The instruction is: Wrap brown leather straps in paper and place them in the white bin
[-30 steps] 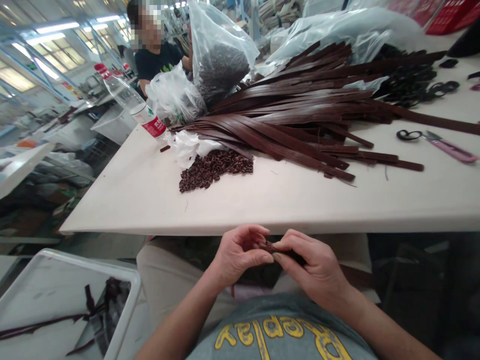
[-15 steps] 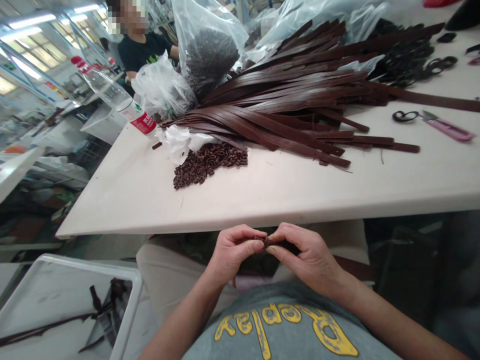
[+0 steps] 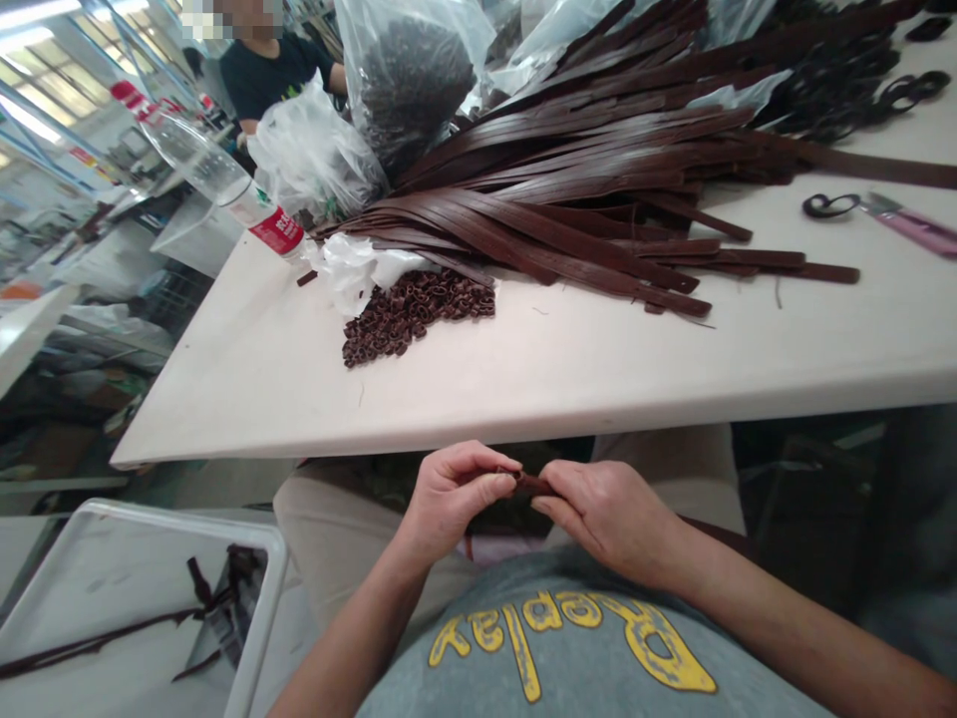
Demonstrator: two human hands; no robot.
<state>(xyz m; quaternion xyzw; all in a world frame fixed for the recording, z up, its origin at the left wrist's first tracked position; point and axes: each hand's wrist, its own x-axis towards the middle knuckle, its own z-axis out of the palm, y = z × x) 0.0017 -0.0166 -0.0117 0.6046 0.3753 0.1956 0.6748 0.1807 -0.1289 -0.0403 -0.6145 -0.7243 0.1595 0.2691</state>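
Note:
Below the table's front edge, over my lap, my left hand (image 3: 453, 494) and my right hand (image 3: 605, 514) pinch the two ends of a short dark brown leather strap piece (image 3: 532, 484). Most of the strap is hidden by my fingers. On the pale table (image 3: 568, 374) ahead lies a small heap of brown leather loops (image 3: 408, 314). Behind it spreads a large pile of long brown leather straps (image 3: 598, 199).
A white bin (image 3: 112, 598) with a few dark straps stands at my lower left. A plastic bottle (image 3: 224, 184), plastic bags (image 3: 321, 165) and a person in black sit at the table's far left. Pink-handled scissors (image 3: 889, 214) lie far right.
My hands have stayed together on the strap piece, the fingers shifting slightly along it. The view has tipped a little, so the table appears higher in the picture.

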